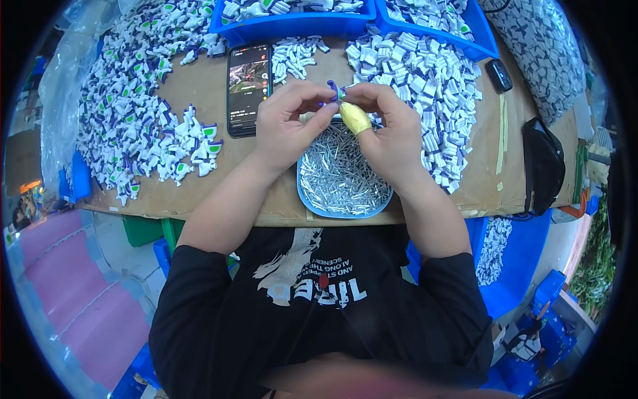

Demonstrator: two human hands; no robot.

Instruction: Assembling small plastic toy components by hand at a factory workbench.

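Observation:
Above the bowl, my left hand (291,118) pinches a small purple, white and green plastic part (334,89) between thumb and fingertips. My right hand (392,130) meets it from the other side, its fingers closed on the same part. Yellow wrapping (355,118) covers the right thumb. Fingers hide much of the part, and whether a pin is held with it cannot be made out. Just below both hands stands a light-blue bowl (345,215) filled with thin silver metal pins (342,173).
White, green and purple plastic pieces (143,106) are heaped at left. White striped pieces (425,86) lie at right, small white ones (296,58) behind my hands. A phone (249,93), blue bins (299,25), a black key fob-like object (498,76) and a full clear bag (541,53) surround them.

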